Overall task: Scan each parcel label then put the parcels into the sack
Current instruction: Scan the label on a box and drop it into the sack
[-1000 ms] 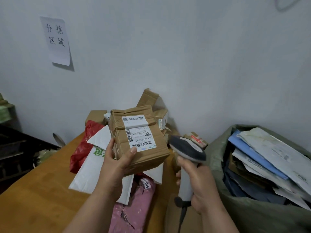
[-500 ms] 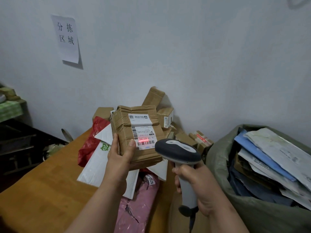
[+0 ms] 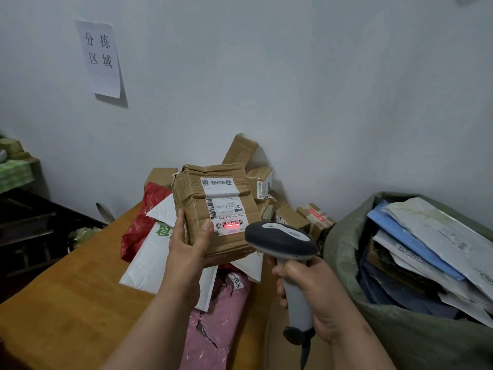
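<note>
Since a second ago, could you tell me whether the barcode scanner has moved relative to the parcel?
Yes. The barcode scanner in the right hand has swung left toward the cardboard parcel held by the left hand; its red beam now lies on the label's barcode.

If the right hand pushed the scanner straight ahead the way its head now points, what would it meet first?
Most likely the white label on the brown cardboard parcel held in the left hand: the grey handheld scanner in the right hand casts its red line there, though the depth is unclear.
</note>
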A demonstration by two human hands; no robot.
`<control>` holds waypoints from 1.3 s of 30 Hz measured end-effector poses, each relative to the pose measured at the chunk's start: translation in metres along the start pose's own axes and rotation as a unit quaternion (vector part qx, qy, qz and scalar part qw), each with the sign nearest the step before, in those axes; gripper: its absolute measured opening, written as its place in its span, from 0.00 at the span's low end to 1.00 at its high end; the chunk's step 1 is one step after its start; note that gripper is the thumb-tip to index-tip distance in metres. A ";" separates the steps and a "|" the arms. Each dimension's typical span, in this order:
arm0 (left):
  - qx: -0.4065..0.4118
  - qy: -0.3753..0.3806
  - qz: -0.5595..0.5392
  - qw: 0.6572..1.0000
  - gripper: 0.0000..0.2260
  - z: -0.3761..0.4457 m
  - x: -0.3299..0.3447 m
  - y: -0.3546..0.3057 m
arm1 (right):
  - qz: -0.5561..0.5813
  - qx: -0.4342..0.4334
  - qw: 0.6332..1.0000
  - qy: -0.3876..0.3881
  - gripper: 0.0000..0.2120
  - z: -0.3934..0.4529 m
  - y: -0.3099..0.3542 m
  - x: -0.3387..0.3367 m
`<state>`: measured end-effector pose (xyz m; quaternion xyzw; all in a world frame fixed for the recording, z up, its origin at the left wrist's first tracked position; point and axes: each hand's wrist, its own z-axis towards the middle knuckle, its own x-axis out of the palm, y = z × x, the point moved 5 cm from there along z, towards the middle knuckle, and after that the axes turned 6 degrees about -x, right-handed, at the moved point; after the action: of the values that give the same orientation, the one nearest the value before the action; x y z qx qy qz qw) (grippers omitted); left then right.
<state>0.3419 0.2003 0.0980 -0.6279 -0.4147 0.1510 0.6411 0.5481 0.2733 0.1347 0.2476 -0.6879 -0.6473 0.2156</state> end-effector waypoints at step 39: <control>-0.107 0.167 0.338 0.920 0.47 0.012 0.054 -0.044 | -0.166 -0.157 0.972 0.045 0.13 -0.008 0.025 -0.061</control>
<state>0.3520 0.2395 0.1560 -0.8119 -0.0785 0.2065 0.5404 0.5995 0.3062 0.1620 0.3507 -0.5162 -0.7622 0.1721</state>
